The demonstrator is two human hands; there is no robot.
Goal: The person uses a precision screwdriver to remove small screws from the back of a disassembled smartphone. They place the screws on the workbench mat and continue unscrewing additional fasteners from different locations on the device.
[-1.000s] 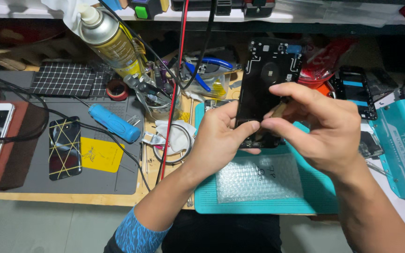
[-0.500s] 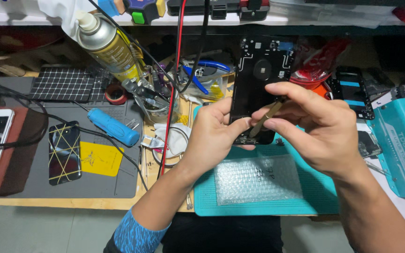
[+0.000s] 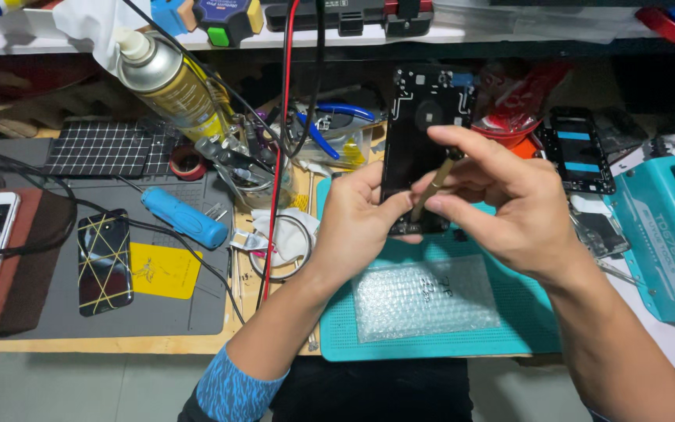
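My left hand (image 3: 357, 227) grips the lower left edge of an opened black phone body (image 3: 423, 125), held upright above the teal work mat (image 3: 509, 328). My right hand (image 3: 501, 207) pinches a thin tan stick tool (image 3: 433, 187) whose tip rests against the lower part of the phone. A piece of bubble wrap (image 3: 423, 297) lies on the mat right under both hands.
A spray can (image 3: 169, 78), a blue screwdriver handle (image 3: 185, 219), a roll of red tape (image 3: 187, 162) and red and black cables (image 3: 279, 117) crowd the left. A taped phone (image 3: 105, 262) and yellow card (image 3: 164, 270) lie on a grey mat. Another phone frame (image 3: 580, 148) and a teal machine (image 3: 666, 227) sit right.
The stick tool has come into my right hand's fingers and now points down at the phone's lower half. The phone stays upright in my left hand.
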